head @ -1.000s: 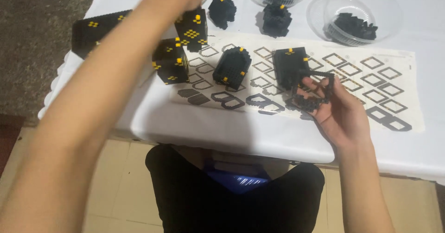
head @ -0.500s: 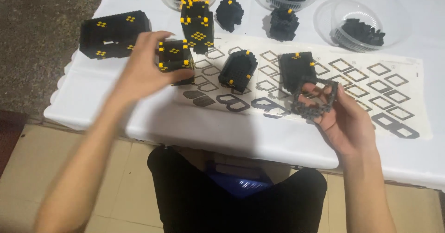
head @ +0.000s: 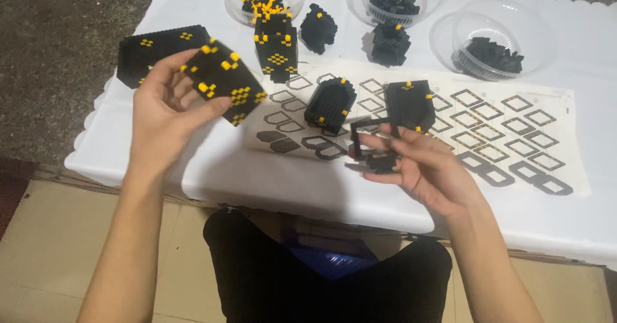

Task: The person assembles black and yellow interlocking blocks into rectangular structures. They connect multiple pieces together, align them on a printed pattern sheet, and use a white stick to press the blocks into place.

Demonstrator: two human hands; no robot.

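My left hand [head: 164,114] is raised above the table [head: 270,175], palm up, fingers curled round a tilted black-and-yellow block [head: 225,82], while my right hand [head: 421,165] pinches a small black frame [head: 373,146] just over the sheet [head: 488,130].

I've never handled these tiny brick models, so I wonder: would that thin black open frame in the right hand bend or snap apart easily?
Probably fragile: the open frame looks thin and hollow, built from small bricks, so a squeeze might pop its joints. It seems light, since the right hand holds it with fingertips alone. It likely stays stiff, not floppy, keeping its angular outline.
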